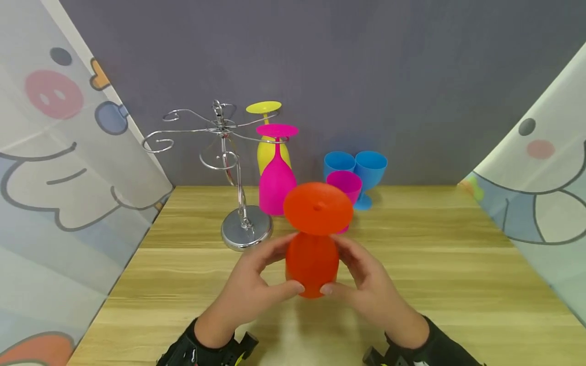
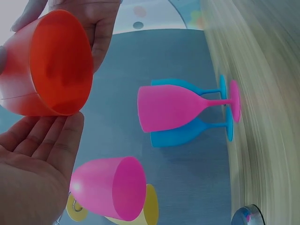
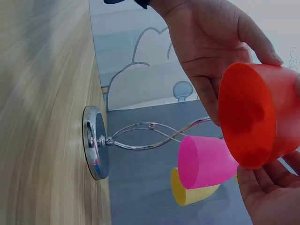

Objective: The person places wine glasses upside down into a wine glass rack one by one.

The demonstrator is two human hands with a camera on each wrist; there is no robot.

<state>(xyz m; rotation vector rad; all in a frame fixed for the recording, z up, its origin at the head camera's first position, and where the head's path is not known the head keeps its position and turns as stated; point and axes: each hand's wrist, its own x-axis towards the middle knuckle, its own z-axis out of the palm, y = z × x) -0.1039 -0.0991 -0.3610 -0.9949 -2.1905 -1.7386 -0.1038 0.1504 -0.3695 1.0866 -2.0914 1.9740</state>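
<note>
Both hands hold an upside-down orange goblet (image 1: pixel 312 264) above the table, its foot uppermost. My left hand (image 1: pixel 256 284) grips the bowl from the left and my right hand (image 1: pixel 371 284) from the right, thumbs on the near side. In both wrist views the bowl's open mouth shows between the hands. Behind and to the left stands a chrome glass rack (image 1: pixel 247 229) with curled arms. A pink goblet (image 1: pixel 276 188) and a yellow goblet (image 1: pixel 264 107) hang inverted from its right-hand arms.
Upright on the table behind the orange goblet stand another pink goblet (image 1: pixel 345 183) and two blue goblets (image 1: pixel 371 170). A grey wall (image 1: pixel 412 91) closes off the back of the wooden table (image 1: pixel 435 264). Cartoon-printed sheets (image 1: pixel 540 203) flank it on both sides.
</note>
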